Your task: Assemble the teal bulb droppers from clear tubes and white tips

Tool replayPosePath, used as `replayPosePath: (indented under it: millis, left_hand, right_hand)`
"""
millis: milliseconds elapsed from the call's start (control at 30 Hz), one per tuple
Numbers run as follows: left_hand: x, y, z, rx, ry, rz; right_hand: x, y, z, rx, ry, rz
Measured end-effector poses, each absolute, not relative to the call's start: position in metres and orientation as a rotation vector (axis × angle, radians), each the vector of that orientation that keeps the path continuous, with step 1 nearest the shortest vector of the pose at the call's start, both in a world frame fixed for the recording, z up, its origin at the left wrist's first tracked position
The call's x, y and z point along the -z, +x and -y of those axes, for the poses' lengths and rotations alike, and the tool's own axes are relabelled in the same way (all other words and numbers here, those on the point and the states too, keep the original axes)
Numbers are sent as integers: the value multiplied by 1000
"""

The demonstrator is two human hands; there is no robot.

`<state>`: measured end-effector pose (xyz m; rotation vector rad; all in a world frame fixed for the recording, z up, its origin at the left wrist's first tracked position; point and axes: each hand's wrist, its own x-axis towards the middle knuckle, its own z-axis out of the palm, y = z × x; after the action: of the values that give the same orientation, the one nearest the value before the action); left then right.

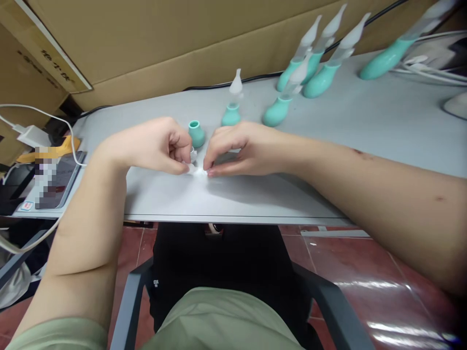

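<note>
My left hand (156, 146) is closed in a pinch, its thumb and fingers on a small clear plastic piece (193, 154). A whitish translucent part (195, 169) lies between the two hands, blurred and bright, at the left thumb tip. My right hand (244, 150) pinches at the other side of this part with thumb and forefinger; the fingertips hide most of what is gripped. Just behind the hands stands a loose teal bulb (197, 134), its round mouth facing up. Beyond my right hand, an assembled nasal aspirator (232, 114) with a teal bulb and white tip is upright.
Several more nasal aspirators (277, 111) stand at the back right, one (386, 59) farther right. A tablet-like device (60, 184), a yellow object (67, 146) and a white charger (34, 136) with cable are at left. Cardboard (182, 39) lines the back of the grey table (164, 199).
</note>
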<state>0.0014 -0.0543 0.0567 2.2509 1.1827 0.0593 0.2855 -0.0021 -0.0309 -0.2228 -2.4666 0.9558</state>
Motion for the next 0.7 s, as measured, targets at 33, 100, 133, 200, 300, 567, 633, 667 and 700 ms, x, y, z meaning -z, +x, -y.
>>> replayPosePath:
  millis: [33,100,133,200,300,567,633,667,700]
  left_hand:
    - [-55,4,54,-33,2273,-1206]
    - [-53,9,55,28,2294,-1251]
    - [-53,11,56,58,2299,-1278]
    - [-54,16,60,120,2311,-1327]
    - [-53,18,62,164,2332,-1361]
    - [-38,0,50,-134,2384,-1129]
    - [-38,-3,50,-213,2376,-1049]
    - [-38,-3,50,-264,2368,-1017]
    - [-37,-4,51,-339,2356,-980]
  right_hand:
    - [33,285,0,-909,-198,2487]
    - [37,284,-1,-829,-204,2526]
    - [40,283,-2,-801,-224,2543]
    - [44,281,-1,-771,-275,2576]
    - [47,280,-2,-775,-306,2591]
    - [42,282,-9,-790,-240,2550]
    - [39,282,-6,-778,-228,2495]
    - [37,282,-4,-776,-237,2466]
    - [34,283,-2,-775,-259,2439]
